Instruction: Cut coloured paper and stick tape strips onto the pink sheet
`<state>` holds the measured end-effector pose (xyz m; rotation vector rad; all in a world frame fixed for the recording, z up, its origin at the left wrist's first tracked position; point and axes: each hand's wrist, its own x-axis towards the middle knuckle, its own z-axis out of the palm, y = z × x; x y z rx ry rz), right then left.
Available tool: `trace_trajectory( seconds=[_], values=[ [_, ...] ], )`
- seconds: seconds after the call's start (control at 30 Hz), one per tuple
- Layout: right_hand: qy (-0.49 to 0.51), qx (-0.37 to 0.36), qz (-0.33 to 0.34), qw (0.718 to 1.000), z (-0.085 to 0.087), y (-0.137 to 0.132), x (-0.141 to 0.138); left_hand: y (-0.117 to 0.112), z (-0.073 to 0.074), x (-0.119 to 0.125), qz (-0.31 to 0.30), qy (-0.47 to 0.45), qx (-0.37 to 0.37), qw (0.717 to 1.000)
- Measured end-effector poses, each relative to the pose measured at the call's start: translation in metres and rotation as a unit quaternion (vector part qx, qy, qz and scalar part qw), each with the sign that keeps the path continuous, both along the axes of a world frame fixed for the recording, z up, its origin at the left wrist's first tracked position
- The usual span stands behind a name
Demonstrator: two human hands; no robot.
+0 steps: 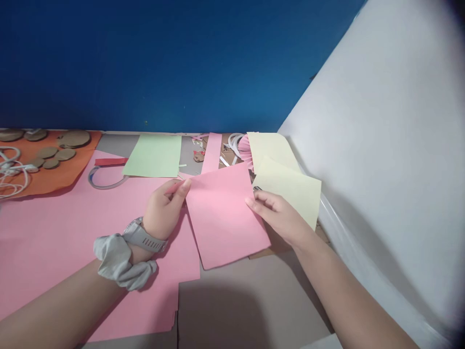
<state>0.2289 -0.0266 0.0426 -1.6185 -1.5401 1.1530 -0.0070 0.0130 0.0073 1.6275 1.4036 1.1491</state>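
My left hand pinches the upper left corner of a pink sheet of paper, thumb on top. My right hand grips the same sheet by its right edge, thumb in front and fingers behind. The sheet is held tilted over the work surface, its lower edge toward me. Behind my right hand lie pale yellow sheets, partly covered by it. A small dark object shows by my right fingers; I cannot make out what it is. Larger pink paper lies flat under my left arm.
A green sheet, a pink strip, paper scraps and folded pink paper lie toward the blue wall. At left, white earphones and brown cutouts rest on orange paper. A white wall bounds the right.
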Motion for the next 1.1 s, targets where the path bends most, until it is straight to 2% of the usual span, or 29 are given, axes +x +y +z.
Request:
trace_trajectory(
  seconds=[0.07,0.2,0.37,0.53,0.63,0.7,0.8,0.9,0.97,1.1],
  values=[
    [-0.012,-0.004,0.007,1.0,-0.001,0.0,0.001,0.001,-0.002,-0.001,0.022,-0.005,-0.005,1.0],
    [-0.038,0.023,-0.046,0.998,-0.003,0.0,0.001,0.0,-0.001,-0.002,0.036,-0.007,-0.01,0.999],
    [-0.008,0.017,0.015,1.0,-0.003,-0.002,0.0,0.0,0.004,-0.005,0.073,0.011,-0.005,0.997],
    [-0.087,0.048,-0.012,0.995,-0.003,-0.004,0.001,0.003,0.002,-0.007,0.099,0.014,-0.005,0.995],
    [-0.089,0.048,0.006,0.995,-0.004,-0.004,0.003,0.005,0.0,-0.008,0.114,0.007,-0.009,0.993],
    [-0.083,0.043,0.018,0.995,-0.006,-0.003,0.005,0.006,0.0,-0.008,0.125,-0.006,-0.015,0.992],
    [-0.1,0.051,-0.007,0.994,-0.008,-0.004,0.009,0.007,0.0,-0.007,0.123,-0.045,-0.03,0.991],
    [-0.145,0.112,-0.027,0.983,-0.009,-0.006,0.012,0.008,-0.002,-0.005,0.096,-0.155,-0.063,0.981],
    [-0.185,0.169,0.009,0.968,-0.008,-0.007,0.012,0.009,-0.005,-0.004,0.076,-0.218,-0.086,0.969],
    [-0.297,0.212,0.156,0.918,-0.007,-0.006,0.006,0.011,-0.007,-0.004,0.074,-0.236,-0.092,0.964]
  ],
)
